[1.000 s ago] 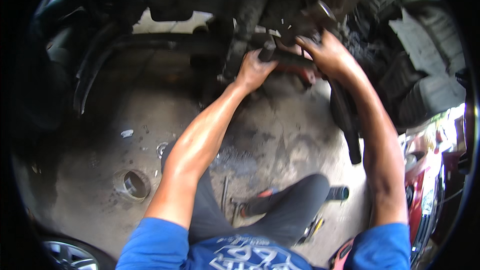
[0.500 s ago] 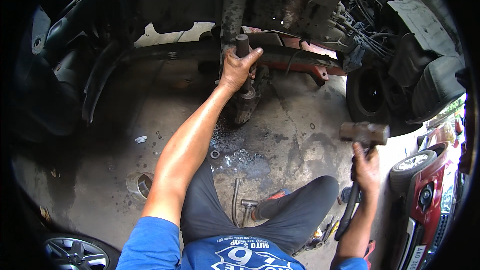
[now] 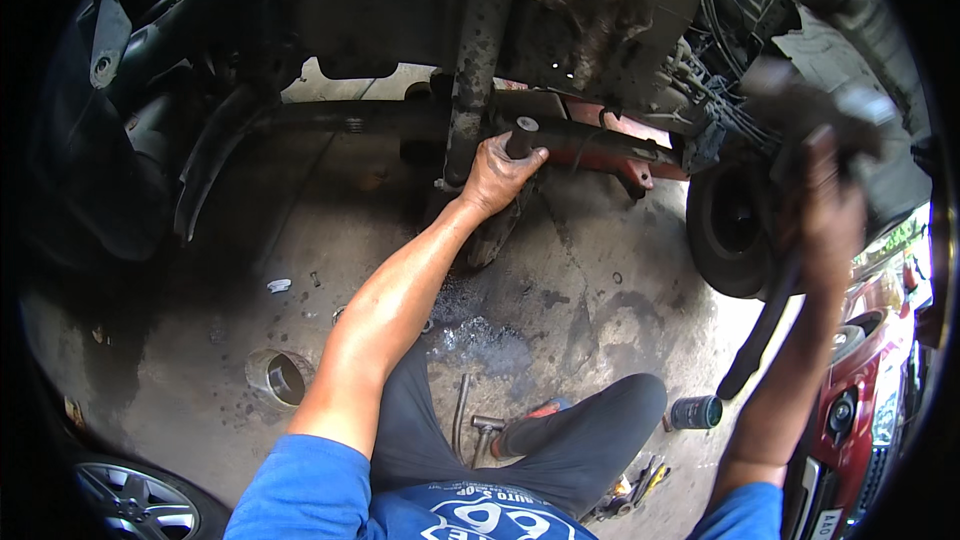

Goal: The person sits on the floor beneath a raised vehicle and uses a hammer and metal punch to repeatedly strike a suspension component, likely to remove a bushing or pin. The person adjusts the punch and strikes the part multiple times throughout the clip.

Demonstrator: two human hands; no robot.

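A: Well, how is the left hand (image 3: 497,175) seen?

B: It is closed round a dark punch (image 3: 521,137), fingers curled tight and thumb laid along its side. The punch is held upright against the red beam (image 3: 600,140) under the car, just beside a grimy vertical strut (image 3: 475,60).

A: And the right hand (image 3: 822,210)?

B: It is raised at the right and blurred. The fingers are wrapped shut about the handle of a hammer (image 3: 800,240); the blurred head is seen above the hand, and the dark handle runs down past the wrist. How tightly each finger is pressed cannot be told through the blur.

A: What can be counted?

B: One punch and one hammer are held. One tyre (image 3: 730,230) is seen behind the right forearm. On the floor (image 3: 600,290), one small dark can (image 3: 695,412) is stood near the knee, two metal tools (image 3: 470,430) are laid by the bent leg, and yellow-handled pliers (image 3: 645,480) are seen lower down. One round hole (image 3: 277,378) is set in the concrete at the left, and one alloy wheel (image 3: 135,500) is caught at the lower-left rim.
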